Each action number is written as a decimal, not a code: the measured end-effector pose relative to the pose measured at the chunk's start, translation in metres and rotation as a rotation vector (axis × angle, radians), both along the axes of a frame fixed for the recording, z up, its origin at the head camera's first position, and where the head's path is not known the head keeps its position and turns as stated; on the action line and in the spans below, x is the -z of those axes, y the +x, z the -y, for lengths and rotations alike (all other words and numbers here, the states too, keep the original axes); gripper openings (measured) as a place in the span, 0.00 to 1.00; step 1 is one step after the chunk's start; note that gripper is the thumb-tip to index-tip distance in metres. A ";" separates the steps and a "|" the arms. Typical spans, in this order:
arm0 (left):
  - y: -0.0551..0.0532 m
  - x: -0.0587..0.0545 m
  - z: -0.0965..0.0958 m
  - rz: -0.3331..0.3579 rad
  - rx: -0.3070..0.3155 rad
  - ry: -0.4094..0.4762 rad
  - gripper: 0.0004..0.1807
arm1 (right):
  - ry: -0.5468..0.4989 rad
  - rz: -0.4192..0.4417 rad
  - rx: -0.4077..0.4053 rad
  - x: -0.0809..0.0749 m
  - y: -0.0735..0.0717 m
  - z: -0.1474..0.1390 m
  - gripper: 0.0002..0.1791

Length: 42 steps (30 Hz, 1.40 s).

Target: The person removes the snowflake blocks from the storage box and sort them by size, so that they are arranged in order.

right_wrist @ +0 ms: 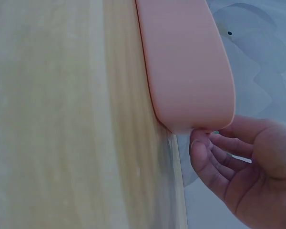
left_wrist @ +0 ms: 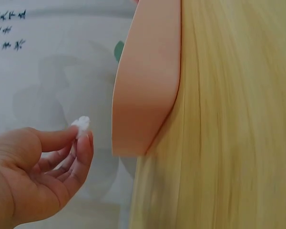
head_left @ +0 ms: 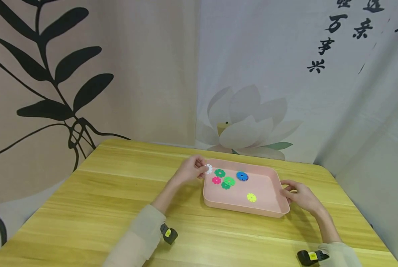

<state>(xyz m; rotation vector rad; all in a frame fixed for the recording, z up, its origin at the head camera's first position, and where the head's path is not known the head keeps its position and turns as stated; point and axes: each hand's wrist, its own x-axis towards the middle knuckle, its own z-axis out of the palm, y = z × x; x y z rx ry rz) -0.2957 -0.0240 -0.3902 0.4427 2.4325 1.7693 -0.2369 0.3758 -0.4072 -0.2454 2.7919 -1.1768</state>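
Observation:
My left hand (head_left: 191,168) pinches a white notched plastic disc (head_left: 209,169) between thumb and fingertips, above the left rim of a pink tray (head_left: 269,198). In the left wrist view the white disc (left_wrist: 83,124) is held apart from the tray's outer wall (left_wrist: 143,95). Across from it, my right hand (head_left: 300,194) grips the tray's right wall. The right wrist view has its fingers (right_wrist: 205,160) against the outside of the wall, with part of the grip hidden behind the rim. The tray stands on the table.
Inside the tray lie green discs (head_left: 220,173), a light green disc (head_left: 230,181), a pink disc (head_left: 216,180), blue discs (head_left: 242,176) overlapping, and a yellow disc (head_left: 251,197). A wooden table (head_left: 118,207) carries the tray. Printed curtains (head_left: 159,74) hang behind it.

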 end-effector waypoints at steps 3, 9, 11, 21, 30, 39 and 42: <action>-0.004 0.003 0.008 0.025 -0.041 0.007 0.04 | 0.000 0.004 0.001 0.000 0.000 0.000 0.27; -0.010 0.009 0.021 0.070 -0.096 -0.020 0.03 | -0.003 0.006 0.001 -0.001 0.000 0.000 0.27; -0.011 0.011 0.024 0.082 -0.108 -0.039 0.03 | -0.001 0.005 0.004 -0.001 0.000 0.000 0.27; -0.020 0.026 0.029 0.169 -0.119 -0.124 0.04 | 0.006 -0.007 0.000 0.000 0.001 0.000 0.27; -0.026 0.031 0.023 0.153 -0.124 -0.238 0.06 | 0.009 -0.007 -0.003 0.000 0.001 0.001 0.27; -0.028 0.033 0.019 0.125 -0.105 -0.302 0.06 | 0.010 0.002 0.005 0.000 0.001 0.001 0.28; -0.028 0.033 0.019 0.142 -0.107 -0.299 0.06 | 0.012 0.002 0.007 0.000 0.001 0.001 0.28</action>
